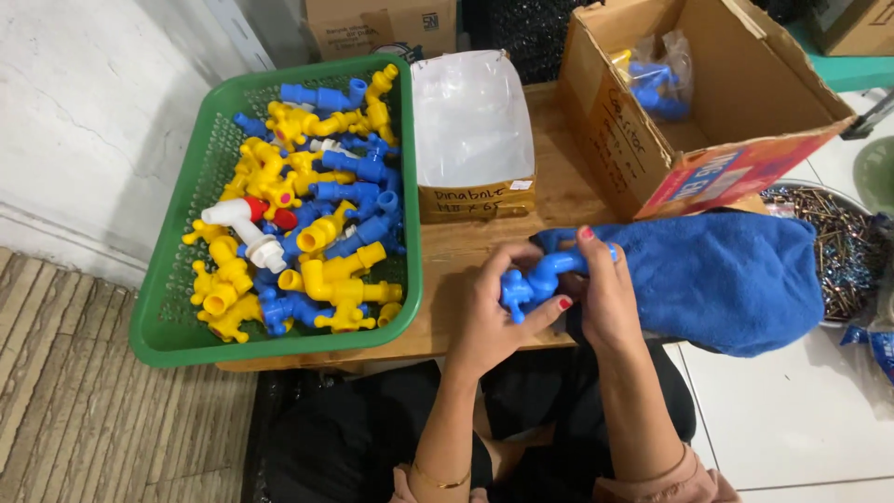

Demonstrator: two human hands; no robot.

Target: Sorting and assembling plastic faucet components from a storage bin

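A blue plastic tap (533, 279) is held between both hands over the front edge of a wooden table (559, 191). My left hand (492, 312) grips its handle end from the left. My right hand (603, 298) holds the spout end, with a blue cloth (736, 275) draped over and behind it. The cloth spreads to the right across the table's edge.
A green plastic basket (163, 307) at the left holds several blue and yellow taps and one white tap (244, 228) with a red handle. A small box of clear bags (473, 130) and an open cardboard box (708, 102) holding bagged taps stand behind. A metal bowl of screws (843, 251) sits right.
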